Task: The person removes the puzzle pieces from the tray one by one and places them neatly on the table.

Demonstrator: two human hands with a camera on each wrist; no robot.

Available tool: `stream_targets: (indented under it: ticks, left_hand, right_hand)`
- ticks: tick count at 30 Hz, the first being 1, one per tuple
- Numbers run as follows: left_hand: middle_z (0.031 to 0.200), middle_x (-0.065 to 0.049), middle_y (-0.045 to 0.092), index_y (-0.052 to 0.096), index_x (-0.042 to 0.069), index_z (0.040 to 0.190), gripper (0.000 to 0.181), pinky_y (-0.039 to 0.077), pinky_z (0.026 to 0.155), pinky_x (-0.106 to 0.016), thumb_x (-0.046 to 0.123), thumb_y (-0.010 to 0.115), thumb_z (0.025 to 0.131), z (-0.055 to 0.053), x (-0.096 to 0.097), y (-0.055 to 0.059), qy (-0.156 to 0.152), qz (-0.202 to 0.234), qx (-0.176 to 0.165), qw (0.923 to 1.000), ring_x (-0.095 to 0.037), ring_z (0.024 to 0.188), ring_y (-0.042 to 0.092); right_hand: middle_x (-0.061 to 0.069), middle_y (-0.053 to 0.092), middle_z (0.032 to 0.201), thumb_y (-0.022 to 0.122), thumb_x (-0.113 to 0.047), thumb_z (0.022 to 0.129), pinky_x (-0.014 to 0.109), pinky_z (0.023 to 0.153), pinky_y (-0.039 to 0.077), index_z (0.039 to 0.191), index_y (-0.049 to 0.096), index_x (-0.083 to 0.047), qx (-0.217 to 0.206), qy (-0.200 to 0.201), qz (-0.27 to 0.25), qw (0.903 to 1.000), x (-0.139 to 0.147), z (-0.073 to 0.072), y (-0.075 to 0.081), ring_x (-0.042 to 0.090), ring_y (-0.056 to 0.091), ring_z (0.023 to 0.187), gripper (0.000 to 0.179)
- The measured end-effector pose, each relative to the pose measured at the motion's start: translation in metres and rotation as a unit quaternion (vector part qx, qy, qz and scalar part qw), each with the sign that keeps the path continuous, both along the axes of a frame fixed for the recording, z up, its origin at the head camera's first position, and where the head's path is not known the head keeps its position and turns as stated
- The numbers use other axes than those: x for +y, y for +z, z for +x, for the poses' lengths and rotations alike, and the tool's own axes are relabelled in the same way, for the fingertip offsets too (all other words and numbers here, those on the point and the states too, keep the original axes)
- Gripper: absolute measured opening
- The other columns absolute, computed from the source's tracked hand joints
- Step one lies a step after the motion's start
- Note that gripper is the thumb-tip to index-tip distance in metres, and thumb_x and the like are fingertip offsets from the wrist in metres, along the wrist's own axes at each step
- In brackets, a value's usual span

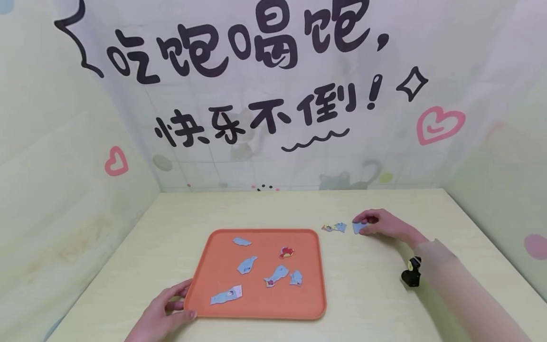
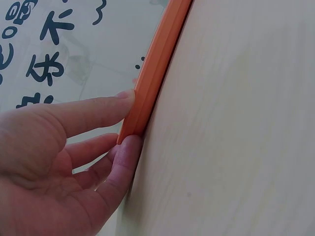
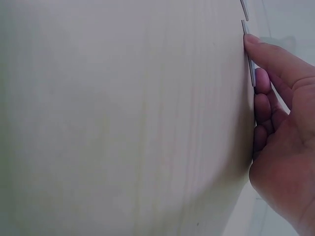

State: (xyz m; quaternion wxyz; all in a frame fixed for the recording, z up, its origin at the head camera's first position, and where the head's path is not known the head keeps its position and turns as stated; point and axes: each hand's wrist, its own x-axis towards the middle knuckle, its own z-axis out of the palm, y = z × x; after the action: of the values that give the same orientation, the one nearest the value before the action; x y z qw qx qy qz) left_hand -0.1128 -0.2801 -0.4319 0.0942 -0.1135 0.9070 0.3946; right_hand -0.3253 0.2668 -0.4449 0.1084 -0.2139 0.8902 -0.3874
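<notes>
An orange tray (image 1: 273,304) lies on the table with several irregular light-blue picture pieces on it. My left hand (image 1: 162,311) grips the tray's near left corner, its thumb and fingers on either side of the corner in the left wrist view. Beyond the tray's right side, my right hand (image 1: 384,224) holds a plain light-blue puzzle piece (image 1: 358,228) between thumb and fingers, close over the table. Just left of it lie a blue piece (image 1: 340,227) and a small multicoloured piece (image 1: 327,228). On the tray, one piece (image 1: 287,252) is mostly red.
The pale wooden table (image 1: 363,304) runs back to a printed cloth wall (image 1: 239,171) with black lettering. Cloth walls also stand at left and right. A small black object (image 1: 412,274) shows beside the right sleeve (image 1: 457,280).
</notes>
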Motion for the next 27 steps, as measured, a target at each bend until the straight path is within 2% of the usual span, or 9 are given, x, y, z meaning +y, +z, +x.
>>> stream_targets:
  ticks: [8, 17, 27]
  left_hand:
    - [0.131, -0.014, 0.058, 0.044, 0.005, 0.147, 0.079, 0.051, 0.086, -0.035, 0.02, 0.082, 0.079, 0.0031, -0.0031, -0.0005, 0.003, 0.001, -0.001, 1.0, -0.02, 0.105, 0.06]
    - [0.128, -0.009, 0.059, 0.046, 0.008, 0.147, 0.08, 0.051, 0.085, -0.029, 0.023, 0.084, 0.078, 0.0032, -0.0041, -0.0001, -0.007, 0.001, 0.01, 0.9999, -0.019, 0.106, 0.062]
    - [0.126, -0.011, 0.06, 0.046, 0.005, 0.146, 0.08, 0.053, 0.086, -0.034, 0.021, 0.084, 0.078, -0.0002, -0.0041, -0.0011, -0.009, 0.0, 0.008, 0.9999, -0.019, 0.104, 0.062]
  right_hand:
    - [0.009, 0.061, 0.103, 0.073, -0.022, 0.089, 0.021, 0.076, 0.039, 0.12, 0.068, -0.008, -0.003, 0.005, 0.007, 1.0, -0.0031, -0.0019, -0.0007, 0.013, 0.047, 0.089, 0.035]
    - [0.011, 0.067, 0.118, 0.074, -0.023, 0.088, 0.02, 0.078, 0.041, 0.121, 0.07, -0.01, -0.006, -0.005, 0.021, 0.9998, -0.0017, -0.0008, 0.0054, 0.014, 0.049, 0.092, 0.035]
    - [0.008, 0.064, 0.107, 0.074, -0.02, 0.088, 0.02, 0.078, 0.04, 0.12, 0.068, -0.008, -0.017, 0.011, 0.026, 0.9995, -0.0035, -0.0014, 0.0088, 0.012, 0.049, 0.091, 0.035]
